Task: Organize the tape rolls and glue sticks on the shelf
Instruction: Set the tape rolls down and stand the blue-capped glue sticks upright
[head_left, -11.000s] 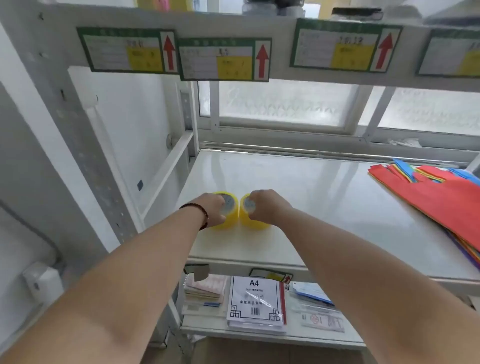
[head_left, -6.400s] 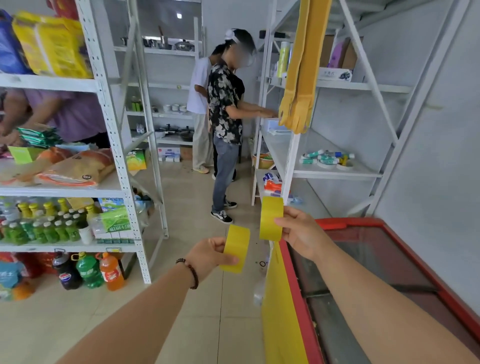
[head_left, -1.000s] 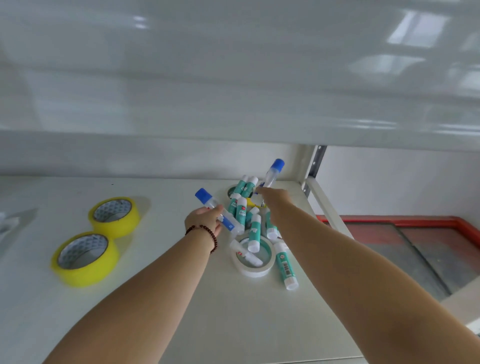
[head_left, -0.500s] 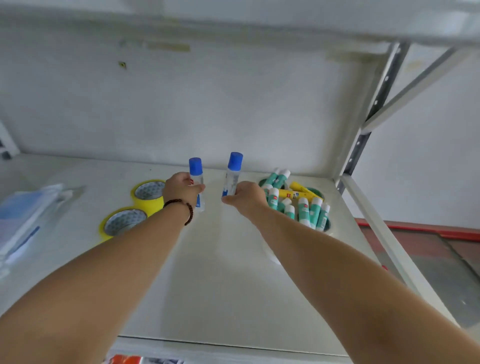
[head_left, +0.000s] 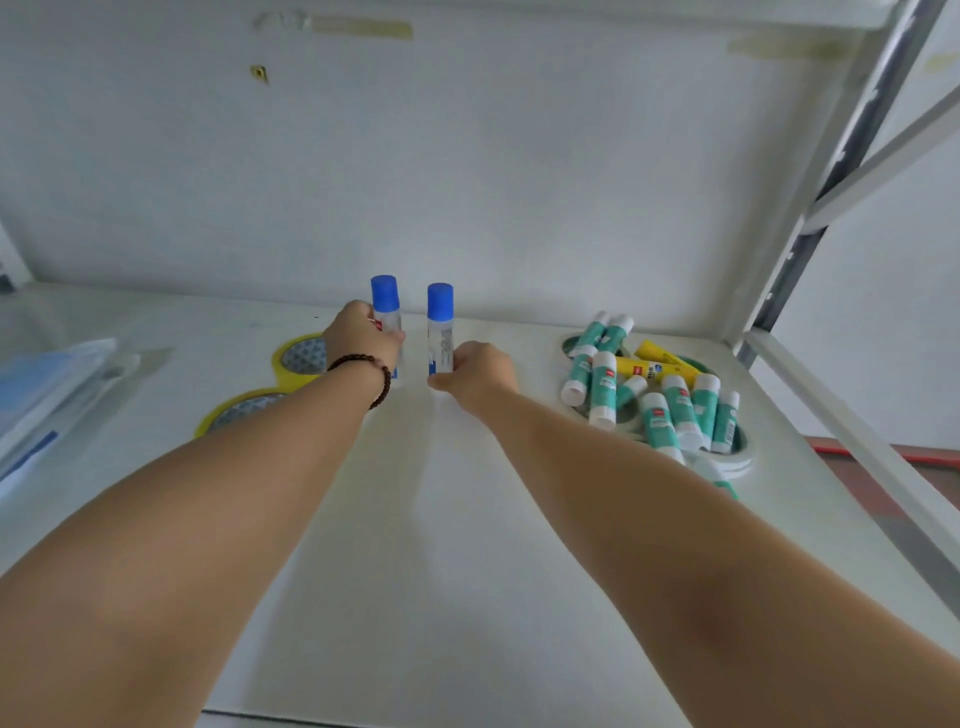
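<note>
Two clear glue bottles with blue caps stand upright side by side near the back of the white shelf (head_left: 441, 519). My left hand (head_left: 358, 338) grips the left bottle (head_left: 385, 306). My right hand (head_left: 475, 374) holds the right bottle (head_left: 440, 327) at its base. Two yellow tape rolls (head_left: 298, 356) (head_left: 239, 413) lie flat to the left, partly behind my left forearm. To the right, a heap of teal-and-white glue sticks (head_left: 654, 400) and a yellow stick (head_left: 654, 366) lies on white tape rolls (head_left: 737, 457).
A stack of clear plastic sleeves with blue paper (head_left: 47, 384) lies at the shelf's left end. A grey slotted upright and diagonal brace (head_left: 810, 218) close the right side. The white back wall (head_left: 467, 156) stands just behind the bottles.
Both hands have set the two blue-capped bottles further back and closer together, upright on the shelf. The view has come nearer.
</note>
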